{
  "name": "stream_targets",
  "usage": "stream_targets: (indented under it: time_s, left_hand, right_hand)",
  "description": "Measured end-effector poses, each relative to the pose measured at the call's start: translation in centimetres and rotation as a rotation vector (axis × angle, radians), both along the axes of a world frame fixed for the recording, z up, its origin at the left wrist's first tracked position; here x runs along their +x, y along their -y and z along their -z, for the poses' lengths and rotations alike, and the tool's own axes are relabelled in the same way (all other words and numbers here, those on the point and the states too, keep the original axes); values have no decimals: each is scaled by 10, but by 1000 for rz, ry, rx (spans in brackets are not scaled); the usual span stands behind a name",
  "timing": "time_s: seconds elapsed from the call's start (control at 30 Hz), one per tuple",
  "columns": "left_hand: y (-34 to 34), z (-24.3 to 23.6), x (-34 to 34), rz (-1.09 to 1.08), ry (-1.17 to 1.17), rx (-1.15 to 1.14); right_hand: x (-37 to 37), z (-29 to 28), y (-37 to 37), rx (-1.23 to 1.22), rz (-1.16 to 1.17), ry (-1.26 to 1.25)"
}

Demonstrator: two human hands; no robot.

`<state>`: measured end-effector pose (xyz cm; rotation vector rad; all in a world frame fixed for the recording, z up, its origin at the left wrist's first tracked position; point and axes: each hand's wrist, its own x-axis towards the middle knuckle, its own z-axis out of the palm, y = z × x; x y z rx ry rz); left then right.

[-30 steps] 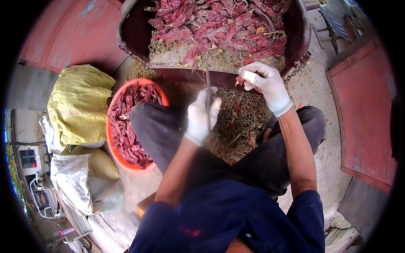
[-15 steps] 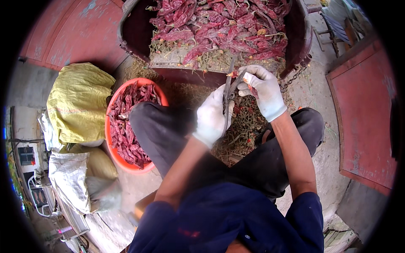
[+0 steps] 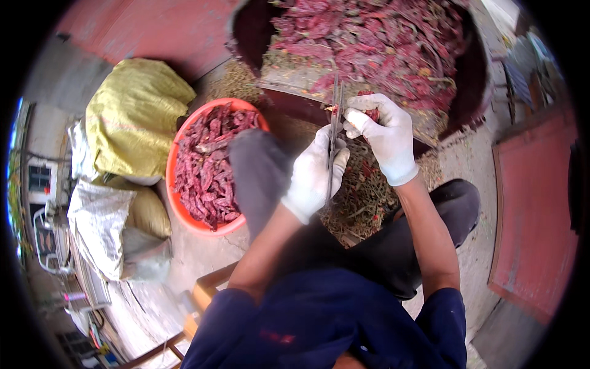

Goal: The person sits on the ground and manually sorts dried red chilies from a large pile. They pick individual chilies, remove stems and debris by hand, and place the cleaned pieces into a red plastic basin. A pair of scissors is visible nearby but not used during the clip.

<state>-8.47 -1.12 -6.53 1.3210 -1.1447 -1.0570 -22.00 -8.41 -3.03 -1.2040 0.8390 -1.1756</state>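
Note:
My left hand [image 3: 312, 175], in a white glove, is closed around a pair of dark metal scissors [image 3: 334, 132]. The blades point away from me and lie almost together. Just right of them, my right hand [image 3: 388, 138], gloved too, pinches a dried red chili pepper [image 3: 372, 114], partly hidden by the fingers. A small red and yellowish bit shows beside the blades. Beyond both hands, a dark red metal cart [image 3: 292, 103] bears a heap of dried chili peppers [image 3: 375, 43]. An orange-red tub [image 3: 173, 184] of dried peppers stands left of my knee.
Cut stems and scraps [image 3: 362, 200] cover the ground between my legs. A yellow woven sack [image 3: 135, 117] and a white sack [image 3: 101, 227] stand left of the tub. At the right is a red metal panel [image 3: 534, 215]; a wooden seat edge [image 3: 206, 289] shows below left.
The scissor blades, crossed and apart before, have come together. The pepper's red part now shows at the top of my right hand. The view has turned, so the cart appears farther right.

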Motion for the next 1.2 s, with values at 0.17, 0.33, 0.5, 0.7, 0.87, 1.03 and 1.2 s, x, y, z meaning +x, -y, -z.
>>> stream_targets:
  time_s: [0.17,0.33,0.5,0.7,0.87,1.03,1.2]
  left_hand:
    - [-20,-32,55,-118,-100,-135]
    - [-52,-64,98,-221,265,-75]
    - [-65,-13,139,-358,350,-73]
    - [-73,29,161,-465,538,95]
    - [-79,63,173,-529,321,155]
    - [-78,60,171,-564,109,188]
    - [-80,84,185,-622,-255,235]
  right_hand:
    - [76,-36,-7,-212,-82,-30]
    - [139,-38,-17,-188,-202,-46]
    - [187,-15,-22,-240,-298,-201]
    - [224,24,-28,-337,-315,-366]
    - [245,55,-34,-316,-352,-433]
    - [262,78,-34,-434,-352,-488]
    - [275,92,-34,-411,-444,-579]
